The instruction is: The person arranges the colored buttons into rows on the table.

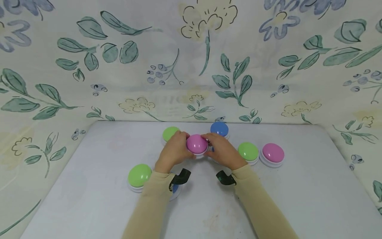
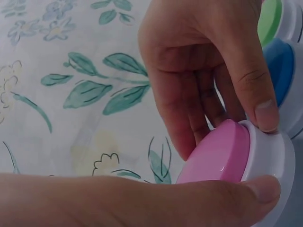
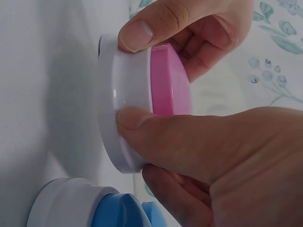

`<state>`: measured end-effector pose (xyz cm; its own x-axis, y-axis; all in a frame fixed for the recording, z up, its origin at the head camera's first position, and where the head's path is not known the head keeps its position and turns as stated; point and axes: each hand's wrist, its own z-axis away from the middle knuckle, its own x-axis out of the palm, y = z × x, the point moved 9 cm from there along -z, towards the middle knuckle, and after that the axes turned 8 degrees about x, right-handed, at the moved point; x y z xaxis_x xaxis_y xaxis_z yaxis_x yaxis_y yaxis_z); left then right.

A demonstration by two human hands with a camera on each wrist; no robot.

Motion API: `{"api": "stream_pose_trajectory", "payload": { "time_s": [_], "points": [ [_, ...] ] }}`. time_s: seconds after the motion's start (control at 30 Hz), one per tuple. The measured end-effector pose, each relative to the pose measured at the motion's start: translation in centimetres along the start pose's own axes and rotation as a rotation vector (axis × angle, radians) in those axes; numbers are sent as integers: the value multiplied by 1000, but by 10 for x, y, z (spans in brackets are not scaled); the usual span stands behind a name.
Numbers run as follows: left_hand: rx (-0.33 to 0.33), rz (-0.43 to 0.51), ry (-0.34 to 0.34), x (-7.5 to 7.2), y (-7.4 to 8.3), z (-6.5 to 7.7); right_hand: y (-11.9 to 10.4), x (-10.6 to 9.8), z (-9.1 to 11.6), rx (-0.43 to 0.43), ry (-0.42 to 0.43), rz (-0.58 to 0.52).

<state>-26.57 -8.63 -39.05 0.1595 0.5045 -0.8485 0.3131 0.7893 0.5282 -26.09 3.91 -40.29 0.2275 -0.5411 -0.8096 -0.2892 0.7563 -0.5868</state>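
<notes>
A push button with a pink dome [image 1: 197, 144] and white base is held between both hands near the back middle of the table. The left hand [image 1: 175, 151] grips its left side, thumb on the white base. From the right, the right hand [image 1: 223, 152] grips the base with thumb and fingers. In the right wrist view the white base [image 3: 125, 90] stands off the table, with a shadow beside it. Beside the right hand is a blue button [image 3: 118, 210], mostly hidden by that hand in the head view.
Behind the hands sit a green button [image 1: 170, 133] and a blue button [image 1: 219, 128]. To the right are a green button [image 1: 248, 151] and a pink button [image 1: 273, 152]. At front left is a green button [image 1: 139, 175]; the left forearm partly covers a blue one [image 1: 175, 188].
</notes>
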Motion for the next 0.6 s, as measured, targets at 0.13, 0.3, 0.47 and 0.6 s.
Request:
{"api": "stream_pose_trajectory", "payload": {
  "time_s": [0.13, 0.3, 0.47, 0.6],
  "points": [
    [-11, -9, -14, 4, 0, -1, 1, 2, 0, 9, 1, 24],
    [-14, -15, -28, 8, -1, -2, 2, 5, -2, 20, 6, 60],
    [-17, -29, -33, 13, -2, -3, 1, 7, -2, 5, 10, 83],
    [-23, -44, -46, 16, -3, -4, -1, 7, -2, -13, 12, 105]
  ]
}}
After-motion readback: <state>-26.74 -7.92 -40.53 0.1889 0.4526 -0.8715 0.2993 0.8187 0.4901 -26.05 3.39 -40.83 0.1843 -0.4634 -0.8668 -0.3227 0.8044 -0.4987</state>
